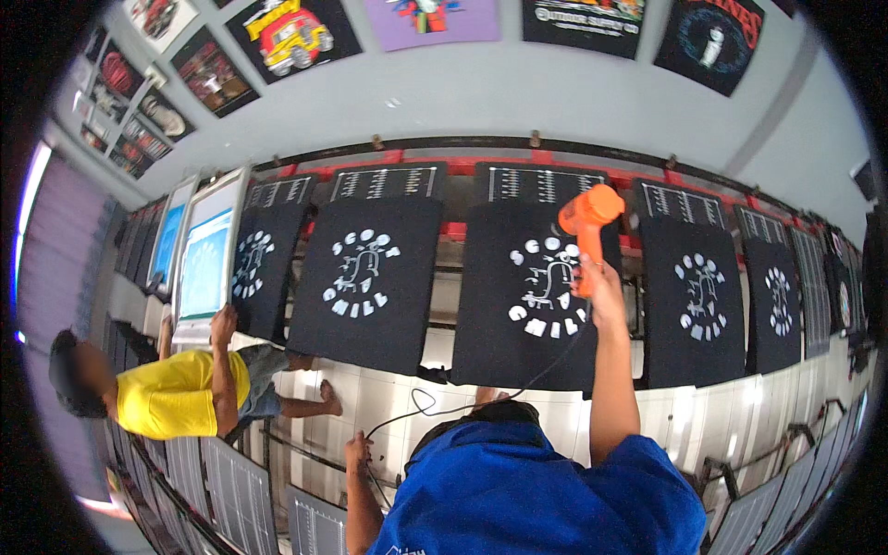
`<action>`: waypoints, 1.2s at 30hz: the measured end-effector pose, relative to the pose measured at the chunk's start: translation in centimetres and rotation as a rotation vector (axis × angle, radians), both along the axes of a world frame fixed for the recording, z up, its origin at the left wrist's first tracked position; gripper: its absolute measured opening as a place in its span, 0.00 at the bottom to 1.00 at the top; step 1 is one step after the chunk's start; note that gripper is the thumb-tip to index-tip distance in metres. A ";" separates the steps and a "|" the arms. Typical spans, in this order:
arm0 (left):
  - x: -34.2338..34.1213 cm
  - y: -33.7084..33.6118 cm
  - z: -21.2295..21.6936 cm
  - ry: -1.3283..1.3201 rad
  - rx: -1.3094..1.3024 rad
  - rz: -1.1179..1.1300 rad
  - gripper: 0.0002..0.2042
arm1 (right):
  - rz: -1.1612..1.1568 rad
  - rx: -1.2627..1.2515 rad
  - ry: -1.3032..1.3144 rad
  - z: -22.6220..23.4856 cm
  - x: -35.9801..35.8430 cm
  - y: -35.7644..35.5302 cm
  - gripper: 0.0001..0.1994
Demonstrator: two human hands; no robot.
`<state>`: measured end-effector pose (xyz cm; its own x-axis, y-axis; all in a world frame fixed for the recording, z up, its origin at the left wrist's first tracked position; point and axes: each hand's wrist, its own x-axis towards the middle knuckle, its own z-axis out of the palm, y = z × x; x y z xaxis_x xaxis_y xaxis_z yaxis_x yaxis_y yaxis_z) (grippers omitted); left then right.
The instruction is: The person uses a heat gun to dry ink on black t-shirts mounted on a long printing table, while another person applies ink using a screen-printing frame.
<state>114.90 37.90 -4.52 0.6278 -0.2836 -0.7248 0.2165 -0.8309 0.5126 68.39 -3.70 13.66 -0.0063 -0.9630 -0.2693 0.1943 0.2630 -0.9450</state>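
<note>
My right hand [601, 289] is wrapped round the handle of an orange hair dryer [592, 211]. The dryer is held up over a black printed T-shirt [490, 319] with a white design, stretched on a board straight ahead of me. From the handle a thin black cord [481, 404] runs down and left, making a small loop. Low at my left side, my left hand [358, 451] is closed round this cord. Another black T-shirt [310, 310] with the same white print lies on the board to the left, and a third T-shirt [661, 324] to the right.
At the left, a person in a yellow shirt [180, 393] grips a framed printing screen [205, 264] beside the row. Grey boards [384, 181] sit on a red and black rail [416, 148] along the wall. Behind me stands another row of boards [236, 486].
</note>
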 end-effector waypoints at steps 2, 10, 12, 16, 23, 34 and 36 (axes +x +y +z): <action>-0.2 1.5 -0.4 -0.043 0.011 0.017 0.24 | -0.001 -0.017 0.053 -0.1 0.7 -0.3 0.18; 0.3 3.3 0.3 0.060 -0.067 0.105 0.23 | 0.027 0.039 0.073 1.2 0.6 0.6 0.18; 0.6 3.5 0.4 0.071 -0.063 0.103 0.22 | 0.037 0.044 0.084 0.8 0.6 0.7 0.17; 1.2 3.6 -0.9 0.065 -0.056 0.062 0.24 | 0.042 0.059 0.092 0.2 0.8 0.2 0.17; 0.1 3.7 -1.8 0.178 0.099 -0.162 0.24 | 0.073 0.049 0.092 0.3 0.9 -0.3 0.16; -2.3 7.1 -3.3 0.281 0.233 -0.108 0.25 | 0.211 0.091 0.070 0.1 3.1 -0.3 0.15; -1.9 9.3 -4.3 0.271 0.181 -0.091 0.25 | 0.238 0.127 0.031 0.2 3.5 -0.2 0.14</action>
<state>112.96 47.24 -8.84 0.3839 -0.1808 -0.9055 0.2456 -0.9253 0.2889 71.88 -3.89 13.91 0.2059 -0.8971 -0.3909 0.0847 0.4142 -0.9062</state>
